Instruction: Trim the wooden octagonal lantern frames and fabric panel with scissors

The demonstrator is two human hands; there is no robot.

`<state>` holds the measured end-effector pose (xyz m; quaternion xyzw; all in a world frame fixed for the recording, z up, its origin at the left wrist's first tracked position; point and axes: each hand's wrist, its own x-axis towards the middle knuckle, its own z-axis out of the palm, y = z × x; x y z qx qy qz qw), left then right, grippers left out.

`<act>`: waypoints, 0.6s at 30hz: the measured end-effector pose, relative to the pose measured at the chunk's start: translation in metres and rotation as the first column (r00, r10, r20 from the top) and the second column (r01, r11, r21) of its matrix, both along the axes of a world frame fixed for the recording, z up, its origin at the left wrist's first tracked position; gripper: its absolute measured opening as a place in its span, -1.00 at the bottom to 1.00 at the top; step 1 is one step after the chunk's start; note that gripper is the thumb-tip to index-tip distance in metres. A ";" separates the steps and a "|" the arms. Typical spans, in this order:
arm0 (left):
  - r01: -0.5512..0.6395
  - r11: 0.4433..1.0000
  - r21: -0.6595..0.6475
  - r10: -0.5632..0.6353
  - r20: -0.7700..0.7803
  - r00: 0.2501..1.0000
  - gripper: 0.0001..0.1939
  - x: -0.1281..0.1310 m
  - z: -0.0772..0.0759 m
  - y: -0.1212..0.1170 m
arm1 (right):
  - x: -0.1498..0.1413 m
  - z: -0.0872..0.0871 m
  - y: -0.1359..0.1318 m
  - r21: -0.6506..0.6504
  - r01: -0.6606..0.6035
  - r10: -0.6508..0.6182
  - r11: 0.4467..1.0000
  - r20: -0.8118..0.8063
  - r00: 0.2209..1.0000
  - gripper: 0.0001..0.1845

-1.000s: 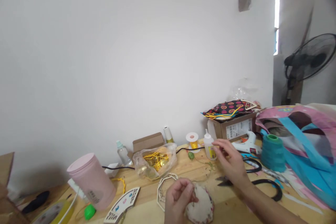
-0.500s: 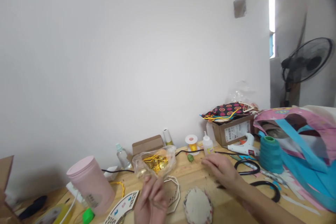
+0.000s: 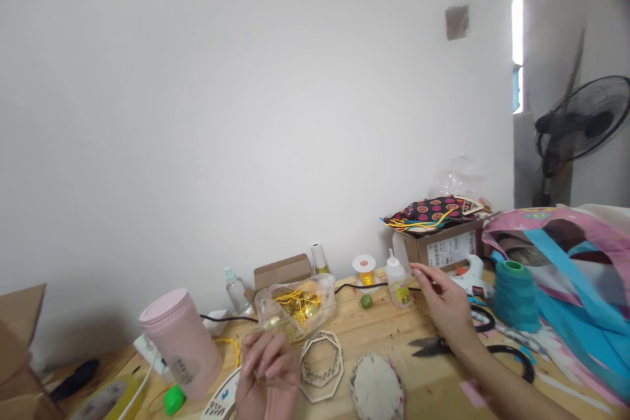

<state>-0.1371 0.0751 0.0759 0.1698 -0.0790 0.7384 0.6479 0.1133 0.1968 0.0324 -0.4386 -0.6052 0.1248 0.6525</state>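
Note:
My left hand (image 3: pixel 268 364) is raised at the lower middle, its fingers curled into a pinch. Whatever it holds is too small to make out. Up and to the right, my right hand (image 3: pixel 445 305) has thumb and forefinger pressed together beside a white glue bottle (image 3: pixel 396 283); anything between them is too fine to name. Under the right forearm lie black-handled scissors (image 3: pixel 428 346), partly hidden. Between the hands are an octagonal wooden frame (image 3: pixel 339 367) and a pale oval piece with a rough edge (image 3: pixel 378 387). A fan-shaped cutout (image 3: pixel 221 400) is partly behind my left hand.
A plastic bag of gold bells and yellow cord (image 3: pixel 300 305) sits toward the wall, near a spool of yellow thread (image 3: pixel 365 269) and a small green ball (image 3: pixel 365 302). A pink canister (image 3: pixel 182 348) stands left. Teal thread cone (image 3: pixel 515 295), glue gun (image 3: pixel 473 275) and cardboard box (image 3: pixel 418 249) crowd the right.
My right hand has moved up and to the right, widening the distance between the hands and uncovering the scissor blades. My left hand has shifted slightly left, and the view has turned a little.

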 end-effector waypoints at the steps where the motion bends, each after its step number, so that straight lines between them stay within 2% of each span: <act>1: 0.002 0.999 -0.036 -0.004 -0.050 0.999 -0.81 0.003 -0.001 0.002 | 0.002 -0.001 0.002 -0.004 0.030 -0.030 1.000 -0.036 0.999 -0.74; 4: -0.039 0.974 -0.224 -0.033 -0.311 0.950 -0.82 0.020 -0.008 0.008 | 0.006 -0.002 0.003 0.013 0.087 -0.085 0.996 -0.096 0.992 -0.71; 6: -0.089 0.931 -0.353 -0.111 -0.507 0.855 -0.80 0.037 -0.016 0.011 | 0.003 0.001 -0.005 0.055 0.080 -0.075 0.995 -0.087 0.993 -0.71; 7: -0.121 0.919 -0.374 -0.140 -0.598 0.789 -0.76 0.046 -0.020 0.012 | -0.001 0.004 -0.011 0.078 0.042 -0.037 0.996 -0.060 0.998 -0.71; 9: -0.160 0.925 -0.344 -0.169 -0.751 0.638 -0.69 0.064 -0.030 0.015 | -0.013 0.010 -0.029 0.100 -0.113 0.109 0.989 0.046 0.993 -0.73; 10: -0.171 0.930 -0.326 -0.177 -0.803 0.570 -0.66 0.071 -0.035 0.017 | -0.020 0.013 -0.039 0.044 -0.295 0.285 0.955 0.151 0.946 -0.70; 11: -0.184 0.933 -0.310 -0.177 -0.837 0.518 -0.63 0.076 -0.039 0.018 | -0.027 0.016 -0.048 -0.036 -0.455 0.449 0.890 0.248 0.858 -0.68; 12: -0.202 0.935 -0.291 -0.164 -0.861 0.481 -0.60 0.078 -0.043 0.020 | -0.034 0.018 -0.057 -0.065 -0.525 0.519 0.849 0.297 0.802 -0.69; 14: -0.250 0.930 -0.270 -0.137 -0.885 0.446 -0.56 0.079 -0.050 0.024 | -0.043 0.021 -0.069 -0.180 -0.614 0.633 0.768 0.360 0.686 -0.67; 15: -0.271 0.925 -0.267 -0.128 -0.889 0.439 -0.55 0.077 -0.052 0.026 | -0.046 0.021 -0.071 -0.226 -0.620 0.655 0.751 0.366 0.661 -0.69; 16: -0.289 0.918 -0.272 -0.126 -0.891 0.437 -0.55 0.074 -0.054 0.028 | -0.047 0.021 -0.072 -0.267 -0.614 0.667 0.743 0.368 0.648 -0.72; 18: -0.312 0.904 -0.293 -0.138 -0.889 0.436 -0.56 0.068 -0.057 0.031 | -0.047 0.019 -0.067 -0.294 -0.567 0.639 0.769 0.361 0.680 -0.76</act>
